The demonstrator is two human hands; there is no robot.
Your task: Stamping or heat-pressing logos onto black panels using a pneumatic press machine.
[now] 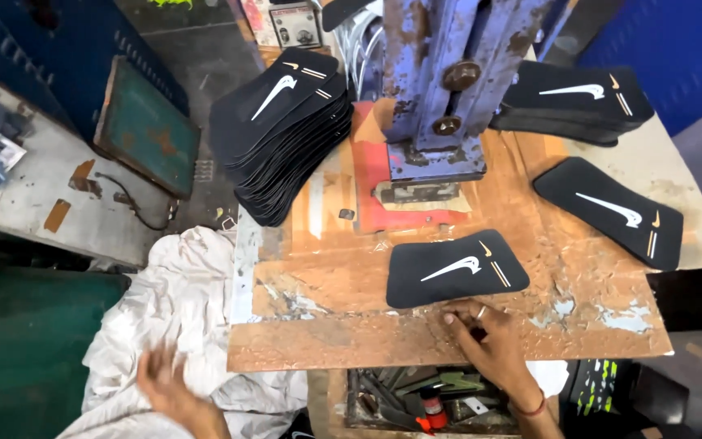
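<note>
The worn wooden board (448,333) lies under the right hand (489,341), whose fingers (458,315) are spread flat on it, gripping nothing, tips just touching the near edge of 1 black pad (455,267) with a white curved mark. That pad's long axis runs left-right, its right end tilted slightly away. Bare board lies right of the fingers. The left hand (164,386), blurred, hovers open above white cloth (180,309), empty.

Both hands are bare and sleeveless: the right hand (485,337), at five o'clock, wears a finger ring and a red wrist thread; the left hand (164,382), at seven o'clock, shows nothing worn.
</note>
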